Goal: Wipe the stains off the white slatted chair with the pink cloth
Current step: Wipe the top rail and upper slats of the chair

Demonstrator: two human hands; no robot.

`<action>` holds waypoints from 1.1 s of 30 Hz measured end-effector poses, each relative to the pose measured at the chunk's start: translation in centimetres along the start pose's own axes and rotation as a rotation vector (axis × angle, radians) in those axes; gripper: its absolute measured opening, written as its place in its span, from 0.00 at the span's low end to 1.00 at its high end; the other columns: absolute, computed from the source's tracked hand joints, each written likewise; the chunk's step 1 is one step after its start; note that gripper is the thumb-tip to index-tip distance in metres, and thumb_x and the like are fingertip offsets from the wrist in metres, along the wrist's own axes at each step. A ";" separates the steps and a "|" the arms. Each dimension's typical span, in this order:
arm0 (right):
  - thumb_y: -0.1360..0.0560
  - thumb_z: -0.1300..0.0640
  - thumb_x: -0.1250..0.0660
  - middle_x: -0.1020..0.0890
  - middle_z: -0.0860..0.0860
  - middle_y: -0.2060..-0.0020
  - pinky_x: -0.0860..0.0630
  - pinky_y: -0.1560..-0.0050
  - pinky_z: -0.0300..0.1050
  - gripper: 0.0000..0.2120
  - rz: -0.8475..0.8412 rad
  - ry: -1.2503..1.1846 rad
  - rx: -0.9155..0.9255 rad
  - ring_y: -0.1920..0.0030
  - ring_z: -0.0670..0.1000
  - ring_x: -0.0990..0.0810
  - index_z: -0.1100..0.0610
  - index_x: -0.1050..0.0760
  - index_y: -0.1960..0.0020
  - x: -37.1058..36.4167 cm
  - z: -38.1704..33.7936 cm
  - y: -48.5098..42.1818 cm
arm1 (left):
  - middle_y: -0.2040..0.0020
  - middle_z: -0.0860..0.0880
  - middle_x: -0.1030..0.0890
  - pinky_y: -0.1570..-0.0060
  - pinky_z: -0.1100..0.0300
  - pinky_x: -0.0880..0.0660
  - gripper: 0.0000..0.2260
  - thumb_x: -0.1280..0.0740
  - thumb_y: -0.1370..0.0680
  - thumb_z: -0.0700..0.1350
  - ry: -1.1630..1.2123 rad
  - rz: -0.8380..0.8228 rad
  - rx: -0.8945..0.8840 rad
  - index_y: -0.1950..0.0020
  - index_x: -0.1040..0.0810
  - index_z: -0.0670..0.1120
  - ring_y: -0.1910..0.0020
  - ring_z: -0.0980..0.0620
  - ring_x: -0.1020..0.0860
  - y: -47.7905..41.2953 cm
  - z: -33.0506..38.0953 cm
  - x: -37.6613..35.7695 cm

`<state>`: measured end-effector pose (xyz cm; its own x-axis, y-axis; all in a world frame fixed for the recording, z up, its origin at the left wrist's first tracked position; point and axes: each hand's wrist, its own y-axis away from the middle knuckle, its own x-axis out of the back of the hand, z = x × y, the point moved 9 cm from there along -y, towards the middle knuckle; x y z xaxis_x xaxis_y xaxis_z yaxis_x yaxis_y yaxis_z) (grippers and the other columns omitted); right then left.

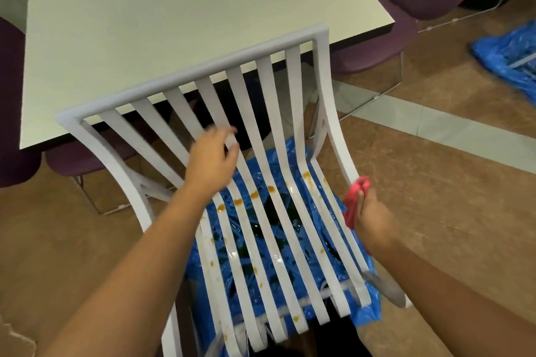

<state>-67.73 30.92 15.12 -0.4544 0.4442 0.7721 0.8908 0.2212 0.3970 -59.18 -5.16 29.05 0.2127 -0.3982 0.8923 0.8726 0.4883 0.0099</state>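
Left hand (213, 159) fingers curl round a white slatted chair (203, 68) slat; right hand (369, 219) clutches pink cloth (354, 197); blue plastic sheet (368, 313) beneath, table (145, 23) behind.

One view only, head-worn and wide-angled. It was aimed forward and steeply downward over the chair (191, 75), which was framed at close range, centre. The table (116, 38) was taken in beyond, at top; floor (435, 182) at both sides.
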 end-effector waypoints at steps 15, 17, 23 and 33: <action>0.16 0.40 0.61 0.20 0.60 0.46 0.30 0.54 0.52 0.26 0.227 0.093 0.140 0.50 0.63 0.19 0.57 0.34 0.37 2.5 -10.1 -6.8 | 0.49 0.57 0.19 0.48 0.58 0.23 0.11 0.39 0.16 0.55 0.433 -0.638 0.450 0.41 0.20 0.53 0.51 0.58 0.21 21.8 -4.6 -16.4; 0.16 0.39 0.60 0.20 0.60 0.49 0.27 0.55 0.53 0.23 0.211 0.123 0.154 0.54 0.62 0.19 0.54 0.36 0.41 2.0 -9.1 -6.1 | 0.47 0.56 0.18 0.45 0.54 0.22 0.11 0.39 0.17 0.54 0.449 -0.658 0.456 0.40 0.20 0.53 0.50 0.56 0.20 22.7 -4.5 -16.8; 0.16 0.39 0.58 0.21 0.59 0.56 0.26 0.60 0.53 0.21 0.148 0.192 0.117 0.64 0.59 0.25 0.54 0.36 0.43 1.2 -3.4 -1.3 | 0.47 0.56 0.18 0.45 0.55 0.23 0.11 0.40 0.16 0.54 0.435 -0.655 0.486 0.41 0.20 0.53 0.49 0.57 0.21 25.9 -4.7 -17.4; 0.16 0.46 0.46 0.18 0.67 0.60 0.28 0.58 0.52 0.22 0.305 -0.004 0.062 0.60 0.67 0.19 0.63 0.22 0.47 4.1 1.6 5.0 | 0.51 0.56 0.18 0.50 0.62 0.24 0.08 0.38 0.17 0.52 0.563 -0.692 0.622 0.47 0.20 0.54 0.52 0.59 0.21 33.0 -3.3 -18.2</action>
<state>-65.16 35.19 19.48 -0.1661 0.5013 0.8492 0.9847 0.1298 0.1160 -32.81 15.59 11.65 0.0701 -0.9598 0.2718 0.5393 0.2657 0.7991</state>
